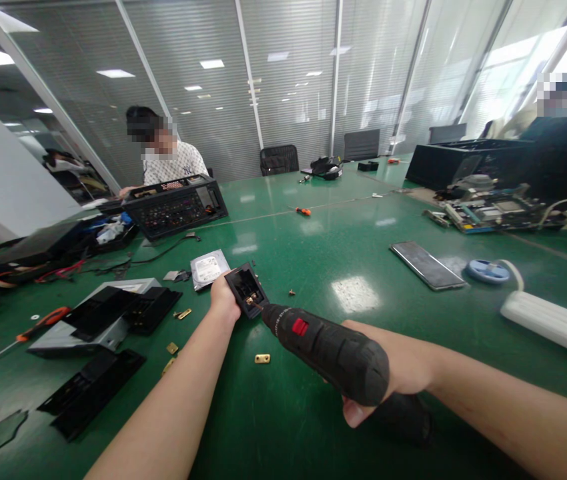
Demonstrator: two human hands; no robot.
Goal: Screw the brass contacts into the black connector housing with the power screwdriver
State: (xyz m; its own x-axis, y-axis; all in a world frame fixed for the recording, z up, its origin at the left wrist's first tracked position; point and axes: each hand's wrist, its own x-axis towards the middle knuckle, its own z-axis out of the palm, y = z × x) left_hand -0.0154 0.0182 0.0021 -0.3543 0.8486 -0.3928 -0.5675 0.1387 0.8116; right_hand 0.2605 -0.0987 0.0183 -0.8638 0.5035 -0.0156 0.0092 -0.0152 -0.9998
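Observation:
My right hand (pixel 393 363) is wrapped round a black cordless drill (pixel 331 347) with a red switch on top. The drill points left, and its bit reaches into an open black plastic box (pixel 246 291) with brass-coloured metal parts inside. Closed on that box, my left hand (pixel 225 300) keeps it tilted above the table. Whether the bit touches a screw is too small to tell. Below the box lies a brass plate with two holes (pixel 262 359). A small brass piece (pixel 291 293) rests to its right, and a hard drive (pixel 208 268) lies just behind my left hand.
On the left are black plastic shells (pixel 96 390), a metal case (pixel 136 288) and an orange-handled screwdriver (pixel 43 324). A phone (pixel 427 265) and a white power strip (pixel 556 323) lie right. Across the table, a person (pixel 176 157) sits behind a computer chassis (pixel 176 207).

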